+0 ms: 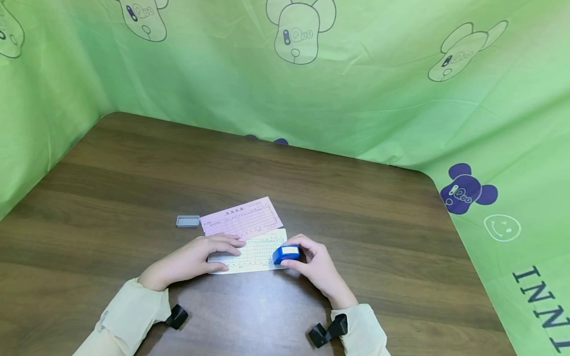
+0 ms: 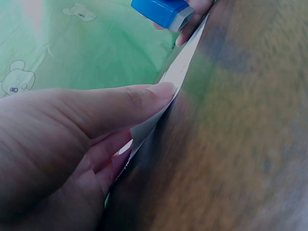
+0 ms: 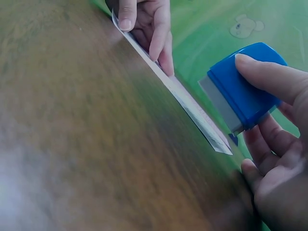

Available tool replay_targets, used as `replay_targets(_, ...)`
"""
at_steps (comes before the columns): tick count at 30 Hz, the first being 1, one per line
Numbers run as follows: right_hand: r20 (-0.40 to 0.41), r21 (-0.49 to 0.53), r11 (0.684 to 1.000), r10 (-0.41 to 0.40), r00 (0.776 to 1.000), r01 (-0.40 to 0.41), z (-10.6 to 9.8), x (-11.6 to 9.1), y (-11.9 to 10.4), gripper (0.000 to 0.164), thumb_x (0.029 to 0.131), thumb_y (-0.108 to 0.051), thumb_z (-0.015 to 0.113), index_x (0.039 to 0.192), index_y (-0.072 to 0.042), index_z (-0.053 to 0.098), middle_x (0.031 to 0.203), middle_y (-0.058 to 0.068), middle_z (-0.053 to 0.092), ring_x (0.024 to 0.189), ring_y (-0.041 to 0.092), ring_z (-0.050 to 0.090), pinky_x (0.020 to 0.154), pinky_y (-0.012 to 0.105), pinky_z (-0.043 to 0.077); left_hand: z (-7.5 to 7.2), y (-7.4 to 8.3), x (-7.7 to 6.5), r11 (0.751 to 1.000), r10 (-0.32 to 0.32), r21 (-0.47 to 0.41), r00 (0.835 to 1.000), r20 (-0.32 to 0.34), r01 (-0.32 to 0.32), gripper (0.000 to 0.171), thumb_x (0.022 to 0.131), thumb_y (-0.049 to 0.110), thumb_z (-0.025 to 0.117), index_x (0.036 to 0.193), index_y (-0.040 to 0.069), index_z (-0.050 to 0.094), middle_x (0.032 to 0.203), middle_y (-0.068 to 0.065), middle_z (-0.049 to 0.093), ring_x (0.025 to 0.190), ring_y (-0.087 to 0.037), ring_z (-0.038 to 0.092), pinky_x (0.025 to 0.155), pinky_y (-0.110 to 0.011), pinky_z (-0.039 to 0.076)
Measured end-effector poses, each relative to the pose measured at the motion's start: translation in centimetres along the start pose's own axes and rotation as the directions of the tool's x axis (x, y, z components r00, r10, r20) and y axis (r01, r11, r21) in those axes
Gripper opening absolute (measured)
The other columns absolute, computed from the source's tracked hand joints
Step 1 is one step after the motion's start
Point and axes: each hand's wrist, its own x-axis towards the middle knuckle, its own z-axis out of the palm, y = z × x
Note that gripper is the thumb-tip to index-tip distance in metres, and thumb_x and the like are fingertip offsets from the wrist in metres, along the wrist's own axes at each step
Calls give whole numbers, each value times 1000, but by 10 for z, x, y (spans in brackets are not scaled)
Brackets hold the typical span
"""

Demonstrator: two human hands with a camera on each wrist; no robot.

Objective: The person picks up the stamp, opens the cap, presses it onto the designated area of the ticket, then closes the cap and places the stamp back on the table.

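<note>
In the head view a whitish printed form [image 1: 256,262] lies on the table, overlapping the lower edge of a pink form [image 1: 242,217]. My left hand [image 1: 200,254] rests on the whitish form's left end with fingers extended; the left wrist view shows the thumb on the sheet's near edge. Between thumb and fingers my right hand [image 1: 318,262] grips a blue stamp [image 1: 286,254] at the form's right end. From the right wrist, the stamp [image 3: 252,82] is tilted, its grey base [image 3: 221,106] held a little above the paper.
A small grey-blue rectangular cap [image 1: 188,221] lies left of the pink form. The brown wooden table [image 1: 378,222] is bounded at the back and sides by a green printed cloth [image 1: 378,74]. Black wrist mounts [image 1: 177,316] sit on both sleeves.
</note>
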Motion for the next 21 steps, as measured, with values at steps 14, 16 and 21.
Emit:
replay_targets(14,63,-59,994,-83,995,87,1,-1,2,24,76,-1,79,98,0,69,92,12,63,89,4,56,86,16,44,0,-1,0,1000,10,-12,1000,-6,-10,31,85,6,71,116,7,68,130,-9,64,123,-29,56,102,-31,46)
replay_targets(16,63,-67,994,-87,994,91,1,-1,2,24,76,-1,79,97,0,69,91,13,63,89,4,56,85,16,44,0,-1,0,1000,9,-15,1000,-5,-9,30,85,6,71,116,7,69,130,-9,64,124,-30,56,103,-31,45)
replay_targets(21,65,-89,992,-85,994,91,0,-1,2,23,76,-3,80,97,-2,70,91,13,63,88,4,56,84,17,44,0,0,0,1000,1,-15,1000,2,-1,30,86,6,70,116,7,68,130,-8,64,124,-30,56,103,-32,45)
